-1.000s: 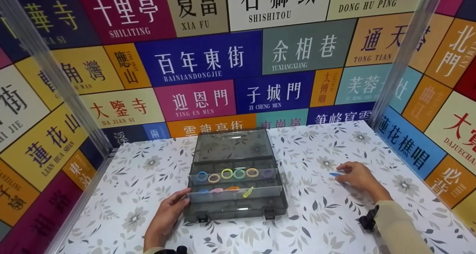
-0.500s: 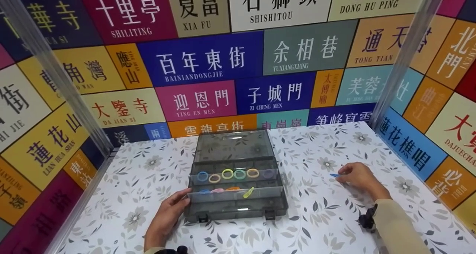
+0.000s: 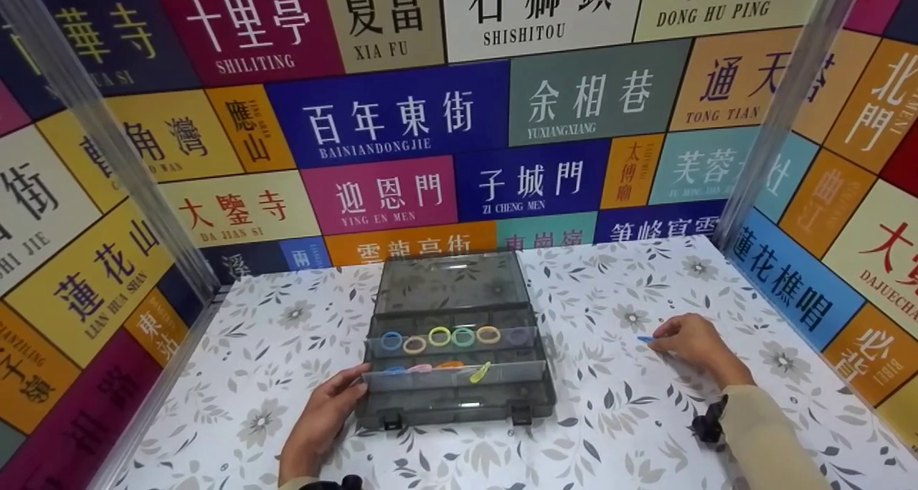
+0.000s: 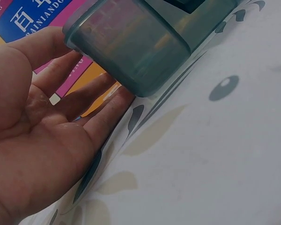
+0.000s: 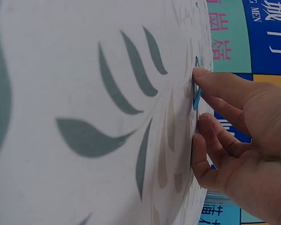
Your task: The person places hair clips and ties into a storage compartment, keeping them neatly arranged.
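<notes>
From the head view, a smoky grey plastic organizer box (image 3: 455, 346) sits open in the middle of the floral-patterned surface (image 3: 617, 432), its lid laid back toward the wall. Its tiered trays hold a row of coloured hair rings (image 3: 439, 336) and, one tier nearer, several coloured hair clips (image 3: 448, 366). The left hand (image 3: 323, 418) rests against the box's near left corner, fingers relaxed and straight. Well to the right of the box, the right hand (image 3: 692, 343) lies on the surface with its fingertips on a small blue hair clip (image 3: 645, 338).

The left wrist view shows the left hand (image 4: 42, 136) open, fingers extended beneath and beside the box's rounded corner (image 4: 131, 47).

The right wrist view shows the right hand (image 5: 243, 140) with fingers bent, fingertips pressing the blue hair clip (image 5: 196, 96) against the surface.
</notes>
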{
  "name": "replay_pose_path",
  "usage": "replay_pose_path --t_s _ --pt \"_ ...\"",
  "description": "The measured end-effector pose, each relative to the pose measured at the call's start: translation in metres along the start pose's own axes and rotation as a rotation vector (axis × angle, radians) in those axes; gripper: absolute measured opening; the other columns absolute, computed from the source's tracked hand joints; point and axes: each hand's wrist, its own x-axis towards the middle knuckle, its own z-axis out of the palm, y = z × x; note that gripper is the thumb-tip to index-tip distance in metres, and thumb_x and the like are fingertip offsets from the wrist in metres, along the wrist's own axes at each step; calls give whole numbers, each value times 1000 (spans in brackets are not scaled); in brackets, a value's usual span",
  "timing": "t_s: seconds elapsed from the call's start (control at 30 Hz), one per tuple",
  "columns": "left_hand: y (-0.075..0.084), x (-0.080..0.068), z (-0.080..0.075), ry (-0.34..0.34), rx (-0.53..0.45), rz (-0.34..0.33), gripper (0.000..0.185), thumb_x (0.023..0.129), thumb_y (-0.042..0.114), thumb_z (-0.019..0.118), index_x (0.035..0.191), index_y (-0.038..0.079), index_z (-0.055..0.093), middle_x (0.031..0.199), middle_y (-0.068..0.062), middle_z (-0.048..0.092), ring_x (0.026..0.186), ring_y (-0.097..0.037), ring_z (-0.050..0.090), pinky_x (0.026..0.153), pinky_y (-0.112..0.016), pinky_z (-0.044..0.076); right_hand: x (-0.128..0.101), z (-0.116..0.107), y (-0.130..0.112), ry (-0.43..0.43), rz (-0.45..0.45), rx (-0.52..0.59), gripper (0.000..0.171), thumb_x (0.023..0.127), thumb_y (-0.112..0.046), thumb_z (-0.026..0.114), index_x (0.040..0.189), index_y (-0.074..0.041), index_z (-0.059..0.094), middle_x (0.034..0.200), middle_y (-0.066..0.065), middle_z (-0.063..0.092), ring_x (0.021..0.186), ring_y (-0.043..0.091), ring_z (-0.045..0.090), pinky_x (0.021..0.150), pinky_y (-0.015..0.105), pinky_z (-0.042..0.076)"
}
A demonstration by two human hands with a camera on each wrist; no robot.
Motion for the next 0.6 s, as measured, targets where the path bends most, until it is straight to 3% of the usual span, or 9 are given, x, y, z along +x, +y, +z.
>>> replay_pose_path --t_s 0.27,0.6 --pt "-2 0 0 -13 -10 -8 46 98 14 62 142 4 55 153 -16 48 145 -29 39 122 -50 32 -4 0 3 29 -24 21 29 87 -24 78 102 -1 72 100 15 70 86 23 61 68 27 49" --pt "-1 2 -1 9 -10 -10 44 97 14 63 140 5 57 150 -14 51 140 -26 44 121 -48 34 -4 -1 1 14 14 4 28 87 -26 77 101 -2 73 100 13 70 87 23 60 71 28 47"
